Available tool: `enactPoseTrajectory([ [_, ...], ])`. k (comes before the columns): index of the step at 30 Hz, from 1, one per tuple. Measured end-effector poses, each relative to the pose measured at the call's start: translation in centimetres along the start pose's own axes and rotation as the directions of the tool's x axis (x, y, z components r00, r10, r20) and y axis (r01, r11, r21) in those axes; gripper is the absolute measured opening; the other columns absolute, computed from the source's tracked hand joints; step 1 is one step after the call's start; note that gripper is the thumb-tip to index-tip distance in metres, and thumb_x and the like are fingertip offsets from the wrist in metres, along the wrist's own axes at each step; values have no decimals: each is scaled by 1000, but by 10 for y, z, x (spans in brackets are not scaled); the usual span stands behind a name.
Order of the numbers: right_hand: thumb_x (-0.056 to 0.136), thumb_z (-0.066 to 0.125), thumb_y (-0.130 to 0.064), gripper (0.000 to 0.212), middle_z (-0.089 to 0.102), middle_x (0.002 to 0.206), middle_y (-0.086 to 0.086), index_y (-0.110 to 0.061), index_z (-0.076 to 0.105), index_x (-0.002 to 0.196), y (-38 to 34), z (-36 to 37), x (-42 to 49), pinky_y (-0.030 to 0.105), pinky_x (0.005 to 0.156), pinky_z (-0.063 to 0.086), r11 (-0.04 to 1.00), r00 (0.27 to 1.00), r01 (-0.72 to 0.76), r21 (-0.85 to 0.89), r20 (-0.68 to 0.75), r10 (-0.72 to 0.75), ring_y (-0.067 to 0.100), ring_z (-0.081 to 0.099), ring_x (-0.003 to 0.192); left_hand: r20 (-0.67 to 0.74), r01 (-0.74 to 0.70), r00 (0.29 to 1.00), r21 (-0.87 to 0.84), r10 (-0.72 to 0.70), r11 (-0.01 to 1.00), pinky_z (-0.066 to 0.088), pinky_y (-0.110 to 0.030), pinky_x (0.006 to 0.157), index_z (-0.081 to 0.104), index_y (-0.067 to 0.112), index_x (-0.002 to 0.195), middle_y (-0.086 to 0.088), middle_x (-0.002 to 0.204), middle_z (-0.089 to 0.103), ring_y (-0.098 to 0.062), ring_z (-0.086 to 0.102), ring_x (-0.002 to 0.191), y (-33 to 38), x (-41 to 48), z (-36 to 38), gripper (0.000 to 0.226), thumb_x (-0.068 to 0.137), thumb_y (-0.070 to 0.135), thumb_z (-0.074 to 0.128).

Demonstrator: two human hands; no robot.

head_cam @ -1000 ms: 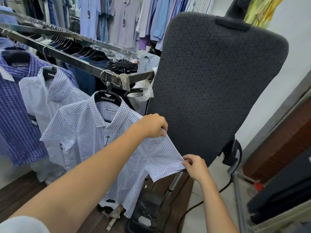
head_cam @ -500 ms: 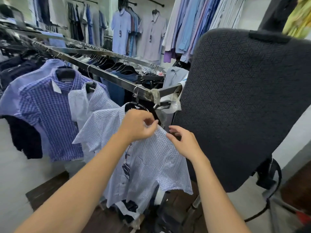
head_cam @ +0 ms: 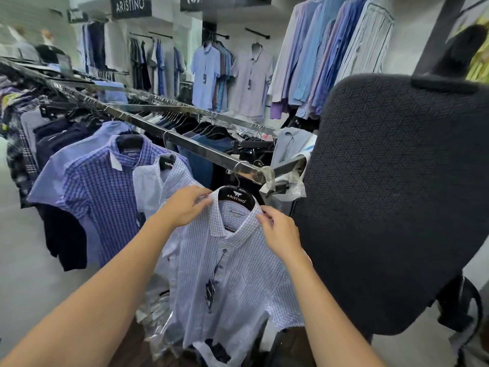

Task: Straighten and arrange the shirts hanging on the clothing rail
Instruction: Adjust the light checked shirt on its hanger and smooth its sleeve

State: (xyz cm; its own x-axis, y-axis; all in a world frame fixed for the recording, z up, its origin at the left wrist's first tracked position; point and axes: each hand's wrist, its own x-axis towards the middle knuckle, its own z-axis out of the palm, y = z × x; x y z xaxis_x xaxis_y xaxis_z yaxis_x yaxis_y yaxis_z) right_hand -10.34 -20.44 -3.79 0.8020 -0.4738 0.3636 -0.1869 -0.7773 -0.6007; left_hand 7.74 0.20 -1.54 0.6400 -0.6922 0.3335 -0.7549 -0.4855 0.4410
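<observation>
A white short-sleeved shirt with a fine blue check point(head_cam: 238, 274) hangs on a black ARISTINO hanger point(head_cam: 236, 197) at the near end of the metal clothing rail point(head_cam: 201, 148). My left hand point(head_cam: 185, 207) pinches the left side of its collar. My right hand point(head_cam: 277, 234) pinches the right side of the collar. A dark tag dangles down the shirt's front. Behind it on the same rail hang a pale checked shirt point(head_cam: 158, 186) and a blue-and-white gingham shirt point(head_cam: 105, 197).
A large dark padded ironing board point(head_cam: 391, 202) stands upright close on the right, beside the rail's end. More rails with dark garments point(head_cam: 66, 133) run back on the left. Shirts hang on the far wall point(head_cam: 206, 75) and upper right point(head_cam: 330, 54).
Both hands rose from the shirt's right sleeve to its shoulders and then to the collar. The view lifted and shows more of the shop.
</observation>
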Motion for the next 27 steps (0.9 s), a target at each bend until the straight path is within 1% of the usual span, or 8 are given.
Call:
enactPoseTrajectory([
  [2, 104, 44, -45, 32, 71, 110, -11, -34, 63, 127, 2, 5, 5, 46, 91, 52, 1000, 1000, 7, -15, -30, -7, 15, 65, 104, 1, -14, 1000, 50, 14, 999, 49, -41, 84, 69, 24, 101, 0, 94, 62, -23, 60, 92, -9, 2, -1, 25, 101, 41, 51],
  [4, 104, 42, -46, 31, 70, 106, -10, -32, 64, 122, 3, 9, 12, 45, 88, 53, 1000, 999, 1, -27, -54, -2, 16, 65, 99, -30, -19, 999, 13, 19, 1000, 50, -42, 77, 70, 25, 89, 4, 84, 62, -20, 60, 82, -18, 1, -2, 25, 100, 41, 54],
  [7, 105, 43, -44, 30, 67, 99, -5, -28, 66, 113, 3, 13, 26, 46, 87, 52, 998, 998, -36, -43, -54, 34, 19, 63, 93, -104, -33, 994, -16, 31, 999, 50, -37, 70, 75, 21, 87, 5, 78, 65, -14, 60, 75, -24, -7, 4, 31, 98, 43, 56],
  [10, 106, 41, -37, 28, 63, 92, -1, -22, 65, 102, 1, 16, 38, 48, 88, 49, 997, 999, -30, -73, -36, 27, 24, 60, 92, -171, -3, 985, -93, -13, 996, 51, -36, 72, 76, 25, 86, 5, 79, 66, -10, 59, 75, -24, -16, 13, 27, 97, 43, 59],
  [15, 105, 43, -36, 24, 57, 88, -5, -24, 61, 94, 7, 16, 44, 50, 93, 47, 999, 999, -36, 13, 10, 36, 21, 55, 92, -100, 57, 992, -199, -78, 978, 52, -29, 76, 71, 39, 86, 15, 89, 72, -3, 64, 84, 4, -19, 0, 19, 91, 55, 62],
  [19, 105, 43, -37, 20, 59, 95, -5, -30, 61, 99, 13, 15, 42, 50, 98, 44, 995, 997, -60, 78, 53, 55, 26, 51, 105, -105, 30, 992, -318, -67, 948, 50, -26, 84, 75, 35, 104, 21, 98, 72, 1, 63, 94, 46, -1, -12, 46, 88, 71, 51],
  [23, 106, 41, -37, 24, 60, 99, -3, -28, 63, 103, 12, 12, 38, 47, 98, 42, 988, 992, -80, 129, 105, 66, 24, 41, 115, -152, 52, 982, -355, -113, 934, 52, -34, 84, 75, 25, 76, 9, 72, 72, -9, 66, 79, 75, 21, -9, 64, 88, 78, 41],
  [27, 106, 43, -36, 25, 62, 92, 0, -27, 63, 95, 15, 8, 40, 41, 89, 46, 977, 988, -102, 186, 132, 78, 28, 49, 109, -197, 58, 969, -406, -149, 912, 50, -35, 97, 79, 30, 85, 15, 81, 76, -1, 69, 88, 82, 32, -3, 53, 98, 63, 40],
])
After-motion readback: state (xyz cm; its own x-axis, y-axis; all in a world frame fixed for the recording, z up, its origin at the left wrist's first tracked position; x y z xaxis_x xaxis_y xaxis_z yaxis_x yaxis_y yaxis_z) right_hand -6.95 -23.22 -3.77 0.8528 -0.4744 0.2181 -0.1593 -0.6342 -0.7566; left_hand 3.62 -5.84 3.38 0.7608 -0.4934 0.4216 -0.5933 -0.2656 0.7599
